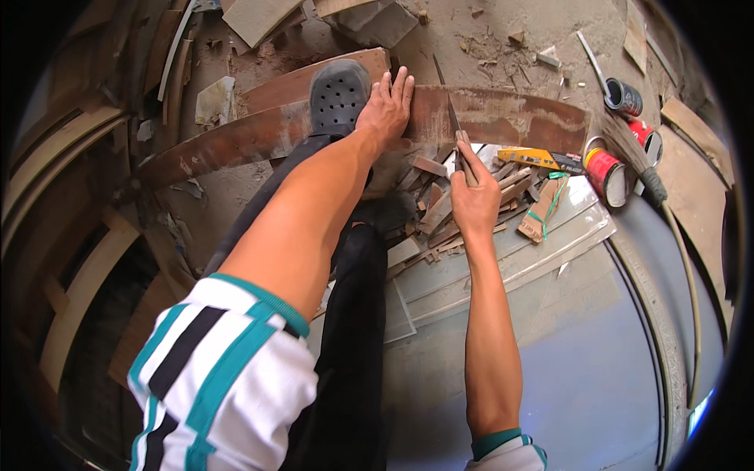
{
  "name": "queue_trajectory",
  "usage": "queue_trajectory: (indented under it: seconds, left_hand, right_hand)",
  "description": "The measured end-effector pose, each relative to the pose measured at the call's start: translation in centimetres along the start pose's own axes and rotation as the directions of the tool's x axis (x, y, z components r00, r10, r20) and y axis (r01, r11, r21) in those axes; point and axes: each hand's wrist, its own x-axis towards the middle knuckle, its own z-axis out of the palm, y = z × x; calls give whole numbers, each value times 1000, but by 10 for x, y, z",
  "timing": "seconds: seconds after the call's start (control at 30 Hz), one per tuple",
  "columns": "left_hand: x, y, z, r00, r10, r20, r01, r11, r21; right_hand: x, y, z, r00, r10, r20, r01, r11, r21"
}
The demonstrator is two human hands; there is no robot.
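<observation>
Long reddish-brown plank (pixel 432 118), pale-blotched, slim dark blade (pixel 455 119) across it.

From my remote seat, a shoe (pixel 339 98) and, right of it, my left hand (pixel 386 108) rest on the plank (pixel 510 114). Farther right, my right hand (pixel 477 192) holds a blade (pixel 453 118) over it. Wood scraps (pixel 430 213) lie along the sheet's (pixel 542 369) far edge, cans (pixel 603 171) near its far right corner.

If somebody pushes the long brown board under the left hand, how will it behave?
The long brown board is probably stiff, being broad wood. It would likely resist sliding, since the left hand and grey shoe seem to rest on it. Its patchy face seems unlikely to be slippery.
</observation>
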Motion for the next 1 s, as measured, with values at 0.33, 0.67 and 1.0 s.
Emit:
queue_trajectory:
  seconds: [0.33, 0.67, 1.0]
  left_hand:
    - [-5, -3, 21, 999, -43, -3, 43, 999, -7]
    - [-1, -3, 8, 996, -43, 75, 48, 997, -62]
    - [6, -1, 19, 998, -54, -28, 53, 998, -25]
  right_hand:
    - [-97, -117, -66, 984, 168, 59, -165, 985, -55]
    - [9, -73, -24, 989, -43, 144, 75, 971, -225]
    - [-2, -14, 2, 1000, 21, -3, -21, 1000, -20]
